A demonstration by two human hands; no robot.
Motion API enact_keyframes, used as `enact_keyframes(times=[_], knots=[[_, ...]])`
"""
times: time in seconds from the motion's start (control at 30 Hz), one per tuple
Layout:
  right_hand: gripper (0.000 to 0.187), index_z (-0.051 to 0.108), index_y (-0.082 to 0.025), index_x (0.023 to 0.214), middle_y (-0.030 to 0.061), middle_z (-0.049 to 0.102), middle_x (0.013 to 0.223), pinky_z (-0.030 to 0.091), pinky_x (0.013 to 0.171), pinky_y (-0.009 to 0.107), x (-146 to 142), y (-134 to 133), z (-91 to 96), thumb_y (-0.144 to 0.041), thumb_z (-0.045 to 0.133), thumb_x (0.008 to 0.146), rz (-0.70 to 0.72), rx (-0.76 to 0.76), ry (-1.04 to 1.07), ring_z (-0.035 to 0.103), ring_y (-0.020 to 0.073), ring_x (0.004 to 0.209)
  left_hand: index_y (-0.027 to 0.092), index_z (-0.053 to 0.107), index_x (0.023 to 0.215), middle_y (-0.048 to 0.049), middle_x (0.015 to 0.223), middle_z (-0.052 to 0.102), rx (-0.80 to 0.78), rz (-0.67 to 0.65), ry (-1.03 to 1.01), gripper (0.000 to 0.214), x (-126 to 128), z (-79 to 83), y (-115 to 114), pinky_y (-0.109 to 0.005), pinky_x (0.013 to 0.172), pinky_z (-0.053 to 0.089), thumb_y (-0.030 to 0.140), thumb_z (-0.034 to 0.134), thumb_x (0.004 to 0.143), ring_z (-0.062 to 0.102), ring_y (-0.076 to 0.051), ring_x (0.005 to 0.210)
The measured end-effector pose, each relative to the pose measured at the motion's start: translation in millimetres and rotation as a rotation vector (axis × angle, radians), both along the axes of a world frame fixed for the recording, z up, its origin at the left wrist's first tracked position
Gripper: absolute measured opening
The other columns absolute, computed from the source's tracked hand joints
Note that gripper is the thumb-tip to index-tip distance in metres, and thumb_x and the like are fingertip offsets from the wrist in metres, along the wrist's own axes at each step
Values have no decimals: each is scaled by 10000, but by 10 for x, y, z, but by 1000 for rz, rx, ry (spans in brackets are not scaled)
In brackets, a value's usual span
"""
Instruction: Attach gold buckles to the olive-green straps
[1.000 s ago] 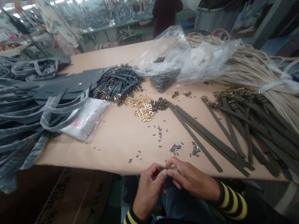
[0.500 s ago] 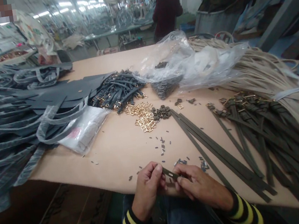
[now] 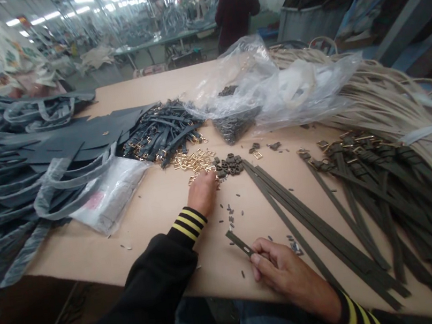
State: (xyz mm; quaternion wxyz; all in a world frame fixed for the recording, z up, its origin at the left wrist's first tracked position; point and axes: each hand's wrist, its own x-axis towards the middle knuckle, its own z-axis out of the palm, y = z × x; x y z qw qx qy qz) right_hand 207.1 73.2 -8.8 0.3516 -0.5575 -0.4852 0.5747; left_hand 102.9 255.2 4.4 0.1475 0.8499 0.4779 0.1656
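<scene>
My right hand (image 3: 278,266) pinches a dark olive strap (image 3: 239,242) between thumb and fingers near the table's front edge. The strap's short end, with a slot in it, points up and left out of the grip. My left hand (image 3: 203,191) reaches to the pile of gold metal buckles (image 3: 193,160), its fingers curled down among them. Whatever lies between those fingertips is hidden. Just right of that hand sits a cluster of small olive loops (image 3: 232,165). Several tiny dark pieces (image 3: 231,214) are scattered between my two hands.
Long olive straps (image 3: 308,213) lie to the right, beside a heap of olive straps with buckles (image 3: 385,185). Behind are a clear plastic bag (image 3: 290,91) and beige cords (image 3: 360,91). Blue-grey straps (image 3: 0,183) and a plastic packet (image 3: 111,194) fill the left. Another person (image 3: 235,7) stands far back.
My left hand has let go of the olive strap and moved forward and up to the gold buckles. My right hand keeps the strap, whose slotted end now sticks out free.
</scene>
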Motion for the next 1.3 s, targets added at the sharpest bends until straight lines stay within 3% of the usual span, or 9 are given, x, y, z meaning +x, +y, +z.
enact_keyframes(times=[0.13, 0.23, 0.4, 0.47, 0.53, 0.73, 0.97, 1.07, 1.3], knots=[[193, 445, -159, 691, -35, 456, 535, 249, 394, 174, 0, 11, -16, -291, 380, 816, -10, -5, 43, 325, 52, 412, 152, 486, 589, -14, 671, 450, -123, -12, -112, 141, 14, 38, 9, -273, 634, 349, 101, 469, 719, 449, -130, 636], [170, 440, -159, 704, -31, 470, 555, 242, 383, 173, 4, 32, -12, -283, 386, 807, -25, -5, 73, 308, 46, 397, 144, 491, 607, -4, 617, 465, -271, 0, -232, 136, -36, 142, -125, -261, 621, 385, 139, 458, 738, 478, -119, 607], [81, 444, -159, 780, -29, 476, 613, 265, 394, 172, 33, 28, 33, -228, 402, 774, -28, 0, 116, 331, 47, 413, 122, 498, 744, -4, 636, 552, -660, 24, -492, 138, -230, 258, -709, -208, 544, 462, 250, 454, 772, 552, -83, 556], [71, 448, -158, 777, -20, 490, 648, 272, 406, 173, 34, -17, 47, -220, 415, 766, 2, 22, 93, 345, 48, 434, 123, 506, 708, 11, 637, 558, -943, 153, -772, 150, -336, 262, -983, -172, 535, 465, 263, 561, 706, 560, -65, 554], [91, 447, -157, 759, -20, 490, 641, 281, 421, 177, 24, -88, 57, -238, 411, 779, 37, 30, 77, 359, 54, 453, 118, 523, 679, 17, 636, 567, -1115, 288, -987, 184, -439, 249, -1218, -139, 526, 463, 256, 639, 641, 564, -55, 560], [206, 437, -157, 664, -41, 430, 550, 296, 461, 196, -36, -295, 121, -295, 393, 810, 79, 17, -16, 362, 65, 462, 90, 570, 645, 2, 606, 583, -1257, 438, -1153, 199, -637, 170, -1630, -102, 481, 461, 249, 685, 605, 548, -44, 539], [160, 504, -139, 807, -4, 513, 684, 366, 578, 219, -206, -345, 187, -290, 487, 756, 72, 98, -120, 468, 110, 625, 77, 596, 650, -8, 576, 587, -1298, 416, -1191, 207, -733, 86, -1866, -96, 491, 464, 269, 668, 627, 538, -35, 505], [126, 494, -141, 751, -7, 504, 676, 369, 596, 220, -275, -358, 182, -267, 492, 749, 71, 141, -166, 465, 112, 638, 82, 594, 654, -1, 581, 581, -1255, 393, -1203, 207, -742, 75, -1932, -110, 506, 464, 280, 653, 640, 532, -36, 515], [97, 481, -145, 726, -22, 474, 625, 366, 565, 219, -328, -414, 148, -236, 466, 756, 73, 141, -235, 450, 105, 596, 115, 612, 767, -10, 670, 569, -801, 244, -903, 127, -744, 48, -2078, -186, 519, 471, 217, 560, 713, 519, -71, 535]])
